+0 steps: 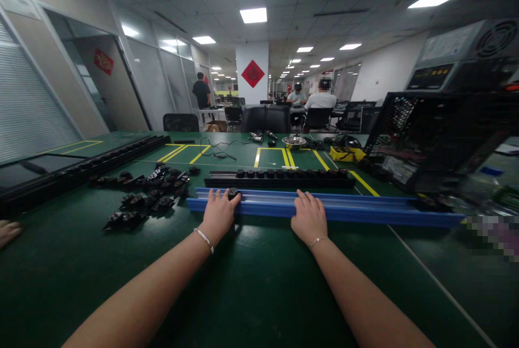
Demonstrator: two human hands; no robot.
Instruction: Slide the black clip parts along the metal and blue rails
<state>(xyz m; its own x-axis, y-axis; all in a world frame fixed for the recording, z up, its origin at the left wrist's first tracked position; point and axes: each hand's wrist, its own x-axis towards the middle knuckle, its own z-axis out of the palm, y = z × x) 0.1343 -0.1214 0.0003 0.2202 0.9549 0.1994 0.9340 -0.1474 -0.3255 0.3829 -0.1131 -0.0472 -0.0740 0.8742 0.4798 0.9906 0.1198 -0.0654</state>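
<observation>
A long blue channel rail (267,208) lies crosswise on the green table. At its left part my left hand (219,214) pinches a small black socket-like module (232,193) between thumb and forefinger, over the channel. The other fingers of that hand stretch over the rail. My right hand (310,217) is closed over the rail's near wall around its middle, with its thumb hidden. Just behind lies a black rail (219,180) carrying a row of similar black modules (279,173). Left of the blue rail are loose black modules (162,191) in a pile.
Another person's hand (8,232) rests at the left edge. Long black rails (101,161) lie at left. An open computer case (438,137) stands at right, near a plastic bottle (488,183). A metal bowl (293,142) and cables (219,151) are at the back.
</observation>
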